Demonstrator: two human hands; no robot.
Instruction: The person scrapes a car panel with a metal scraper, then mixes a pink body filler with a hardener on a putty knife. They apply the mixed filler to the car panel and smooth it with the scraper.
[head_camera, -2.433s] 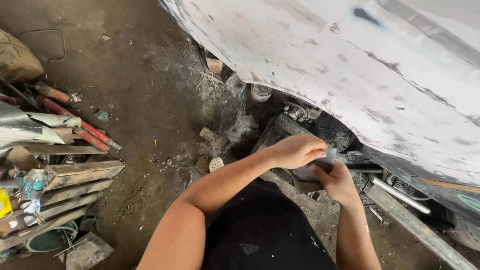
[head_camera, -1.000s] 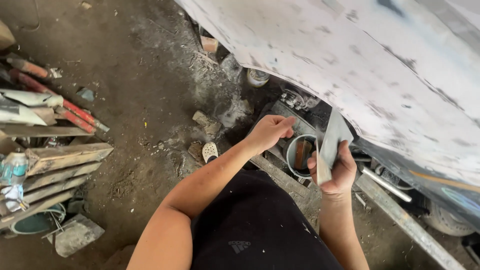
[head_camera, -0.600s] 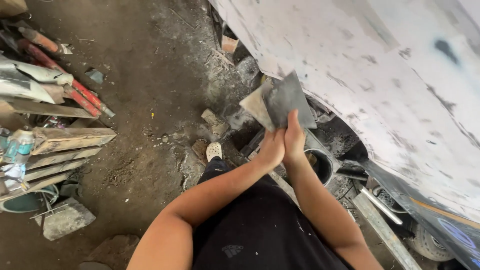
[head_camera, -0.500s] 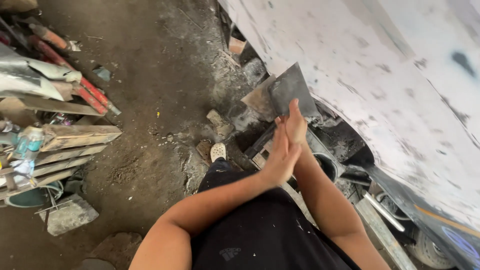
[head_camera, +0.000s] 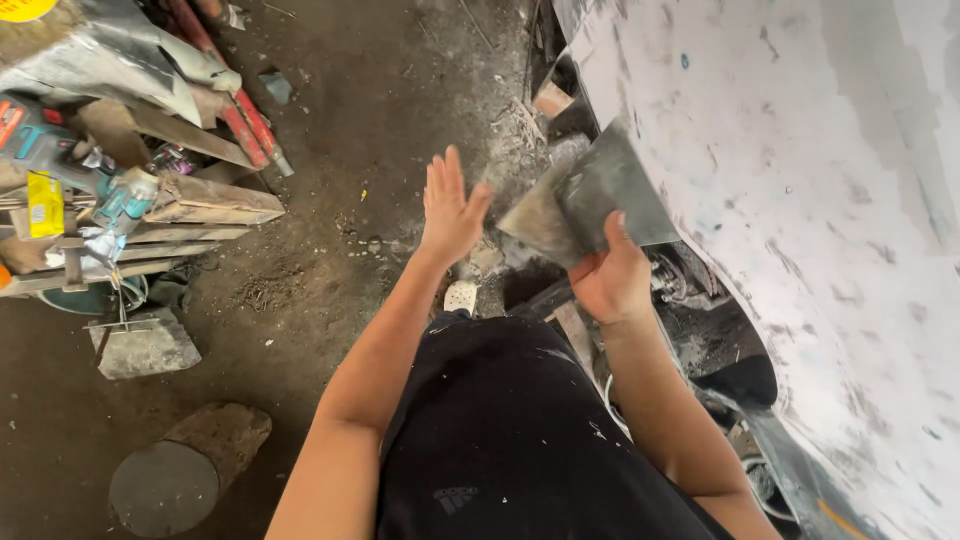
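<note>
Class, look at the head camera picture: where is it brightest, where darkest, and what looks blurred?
Head view: brightest on the white car panel, nearly washed out; darkest under the wheel arch; the open left hand and the scraper blades in the right hand look slightly soft.

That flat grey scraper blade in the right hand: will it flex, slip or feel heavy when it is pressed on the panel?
The scraper blade looks thin and sheet-like, so it probably flexes a little and weighs little. The right hand holds it alone by its lower edge, which suggests the same. Its face looks smeared with grey paste, so the grip may be slippery.
</note>
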